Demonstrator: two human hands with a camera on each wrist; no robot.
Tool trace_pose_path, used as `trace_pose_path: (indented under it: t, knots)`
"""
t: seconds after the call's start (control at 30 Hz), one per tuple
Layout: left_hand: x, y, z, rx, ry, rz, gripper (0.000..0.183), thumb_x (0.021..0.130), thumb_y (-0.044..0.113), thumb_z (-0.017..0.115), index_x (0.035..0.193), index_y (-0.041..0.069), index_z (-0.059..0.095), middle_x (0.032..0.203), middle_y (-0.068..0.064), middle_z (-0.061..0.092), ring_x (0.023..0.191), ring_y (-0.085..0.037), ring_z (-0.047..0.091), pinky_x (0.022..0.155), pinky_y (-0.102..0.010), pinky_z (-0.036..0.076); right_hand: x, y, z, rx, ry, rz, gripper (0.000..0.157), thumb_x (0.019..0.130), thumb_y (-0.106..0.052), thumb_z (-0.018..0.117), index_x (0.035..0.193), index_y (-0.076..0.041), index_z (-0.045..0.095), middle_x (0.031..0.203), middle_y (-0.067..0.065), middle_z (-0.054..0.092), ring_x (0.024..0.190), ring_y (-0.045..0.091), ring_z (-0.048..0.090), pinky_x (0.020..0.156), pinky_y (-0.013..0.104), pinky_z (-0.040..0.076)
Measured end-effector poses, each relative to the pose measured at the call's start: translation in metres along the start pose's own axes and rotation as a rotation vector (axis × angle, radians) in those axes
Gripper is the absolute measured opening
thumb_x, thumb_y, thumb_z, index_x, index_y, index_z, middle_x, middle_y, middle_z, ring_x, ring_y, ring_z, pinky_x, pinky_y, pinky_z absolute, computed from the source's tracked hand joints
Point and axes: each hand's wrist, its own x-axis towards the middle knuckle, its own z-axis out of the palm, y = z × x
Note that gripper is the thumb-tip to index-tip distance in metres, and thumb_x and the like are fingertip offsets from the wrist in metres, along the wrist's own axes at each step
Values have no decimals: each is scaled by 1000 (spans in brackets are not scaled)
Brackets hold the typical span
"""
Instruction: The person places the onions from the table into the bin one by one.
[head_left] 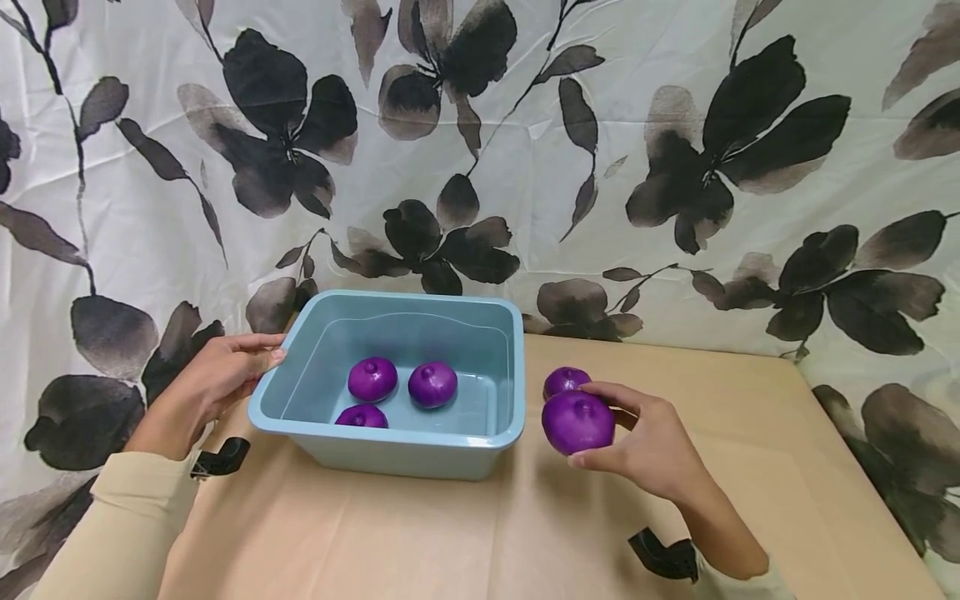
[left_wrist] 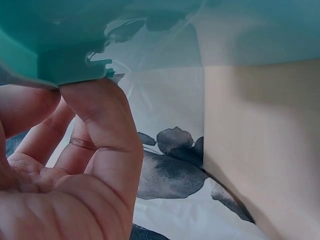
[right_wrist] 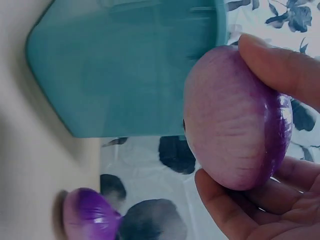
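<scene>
A light blue plastic tub stands on the table with three purple onions in it, among them one onion near its middle. My left hand pinches the tub's left rim between thumb and fingers, as the left wrist view shows close up. To the right of the tub, my right hand holds another purple onion between thumb and fingertips, raised off the table. Behind that held onion, a further onion sits on the table, partly hidden from the head view.
Tan covering lies over the table, whose right edge slants towards the front. A white cloth with dark flowers hangs directly behind the table and tub. Black wrist mounts sit at both sleeves.
</scene>
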Motion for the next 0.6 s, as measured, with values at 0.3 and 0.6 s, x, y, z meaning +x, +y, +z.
trace_pose_path:
  t: [0.3, 0.6]
  knots:
    - [-1, -4, -4, -25, -7, 11, 54, 102, 17, 68, 153, 6, 51, 95, 22, 72, 87, 3, 69, 76, -19, 60, 7, -14, -9, 5, -57, -158, 79, 62, -17, 102, 132, -4, 68, 135, 15, 68, 117, 36, 69, 95, 14, 53]
    - [1, -5, 0, 3, 6, 23, 68, 103, 17, 67, 157, -7, 36, 95, 24, 69, 88, 4, 68, 77, -19, 60, 14, -25, -13, 17, -118, -242, 81, 61, -16, 103, 134, -4, 68, 134, 10, 71, 114, 8, 68, 96, 18, 56]
